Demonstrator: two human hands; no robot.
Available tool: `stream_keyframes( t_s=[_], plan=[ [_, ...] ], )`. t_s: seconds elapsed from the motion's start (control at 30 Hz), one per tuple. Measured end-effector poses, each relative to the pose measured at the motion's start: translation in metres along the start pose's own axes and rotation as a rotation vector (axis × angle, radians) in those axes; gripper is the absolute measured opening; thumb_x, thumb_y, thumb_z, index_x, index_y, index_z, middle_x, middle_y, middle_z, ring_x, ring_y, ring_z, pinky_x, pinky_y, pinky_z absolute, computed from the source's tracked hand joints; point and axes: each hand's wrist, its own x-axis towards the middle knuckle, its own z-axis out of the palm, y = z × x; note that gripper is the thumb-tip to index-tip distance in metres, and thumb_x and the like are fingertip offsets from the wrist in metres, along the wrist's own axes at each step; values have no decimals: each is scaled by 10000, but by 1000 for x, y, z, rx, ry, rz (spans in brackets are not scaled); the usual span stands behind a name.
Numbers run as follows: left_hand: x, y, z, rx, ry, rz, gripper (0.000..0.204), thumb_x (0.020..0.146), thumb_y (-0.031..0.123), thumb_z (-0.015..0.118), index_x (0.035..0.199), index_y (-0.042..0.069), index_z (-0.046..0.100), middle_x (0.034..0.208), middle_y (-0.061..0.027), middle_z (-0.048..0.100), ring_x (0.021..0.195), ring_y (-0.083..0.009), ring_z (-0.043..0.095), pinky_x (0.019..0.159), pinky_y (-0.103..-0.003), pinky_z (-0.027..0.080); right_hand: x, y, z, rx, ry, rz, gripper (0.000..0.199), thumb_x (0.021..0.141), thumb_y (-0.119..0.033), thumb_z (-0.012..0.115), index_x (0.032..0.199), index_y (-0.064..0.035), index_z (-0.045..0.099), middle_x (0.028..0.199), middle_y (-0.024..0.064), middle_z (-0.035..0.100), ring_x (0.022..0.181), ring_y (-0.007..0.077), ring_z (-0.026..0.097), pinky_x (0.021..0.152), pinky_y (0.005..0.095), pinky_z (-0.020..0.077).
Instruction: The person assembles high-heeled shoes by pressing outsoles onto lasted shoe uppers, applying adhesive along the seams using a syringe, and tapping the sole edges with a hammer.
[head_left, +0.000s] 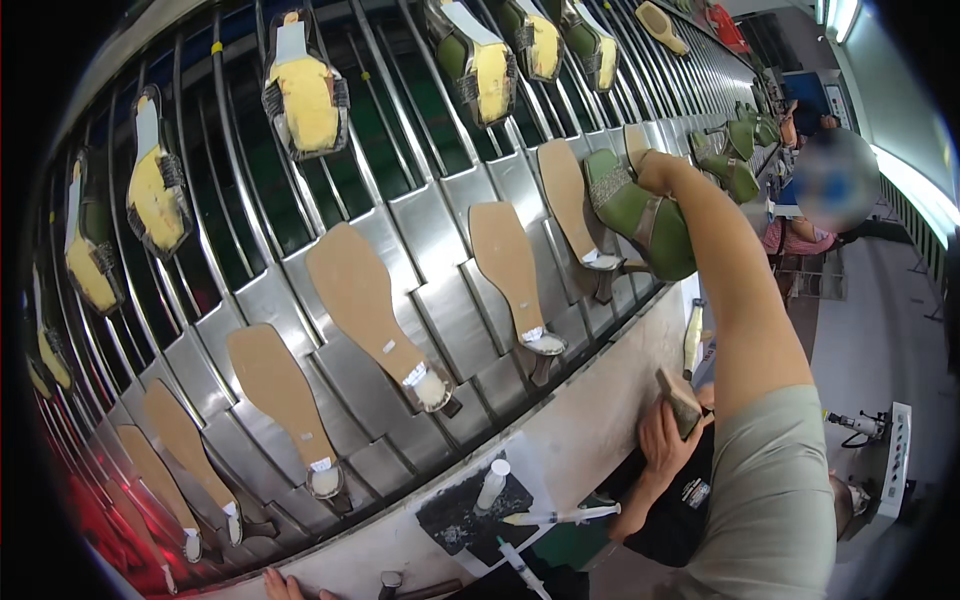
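My right arm, in a grey-green sleeve, stretches up over the steel slat conveyor (330, 375). At its end my right hand (660, 173) closes on a tan shoe sole (634, 140), most of which it hides. Right beside that hand and forearm lies a green sandal (662, 235) with a glittery strap. Another tan shoe sole (562, 190) is just left of the sandal. Only the fingertips of my left hand (282, 585) show, apart, at the bench's near edge by the lower rim; nothing is seen in them.
Several tan soles (365, 300) with white heel ends line the conveyor; yellow-coated shoe bottoms (305, 100) lie on the rods beyond. A white bottle (493, 484) and syringes (522, 570) are on the bench (560, 440). A co-worker's hand (668, 440) holds a heel-like block (680, 400). More people are at right.
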Motion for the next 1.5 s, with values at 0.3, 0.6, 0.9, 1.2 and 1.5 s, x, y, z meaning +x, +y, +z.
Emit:
stream_keyframes(
  t_s=[0.3, 0.6, 0.9, 1.2, 1.5],
  plan=[
    [8, 0, -7, 62, -96, 21, 607, 1003, 278, 589, 1513, -7, 427, 1510, -314, 497, 1294, -534, 533, 1066, -646, 447, 43, 46, -17, 797, 745, 661, 413, 917, -263, 548, 1049, 60, 769, 1121, 319, 732, 1107, 478, 704, 1008, 516, 526],
    [-32, -35, 17, -18, -52, -10, 663, 977, 277, 567, 1561, 18, 389, 1571, -321, 437, 1399, -546, 449, 1150, -685, 333, 131, -37, -124, 641, 894, 252, 990, 803, -608, 827, 1353, 144, 494, 1277, 379, 641, 1231, 508, 630, 1037, 497, 512],
    [-4, -11, 0, -108, -11, -130, 528, 815, 219, 732, 1288, 41, 580, 1428, -233, 577, 1338, -436, 548, 1108, -622, 401, -16, -41, -102, 1316, 1065, 67, 648, 916, -443, 787, 1351, 20, 658, 1247, 142, 688, 1132, 214, 672, 969, 354, 518],
    [100, 34, -37, -1689, 164, -117, 894, 952, 436, 768, 1606, 30, 312, 1593, -200, 468, 1490, -311, 448, 1251, -472, 308, -407, -450, -89, 1556, 351, -826, 655, 892, -363, 754, 1385, 29, 575, 1132, 84, 673, 968, 125, 619, 855, 277, 511],
    [-59, -37, -57, -1926, 585, -31, 554, 1065, 437, 594, 1448, 43, 528, 1422, -108, 616, 1344, -247, 573, 1149, -467, 443, -559, -635, 18, 1274, 157, -1225, 594, 1073, -478, 550, 1284, 74, 605, 1020, 154, 695, 885, 225, 675, 804, 338, 549]
  ],
)
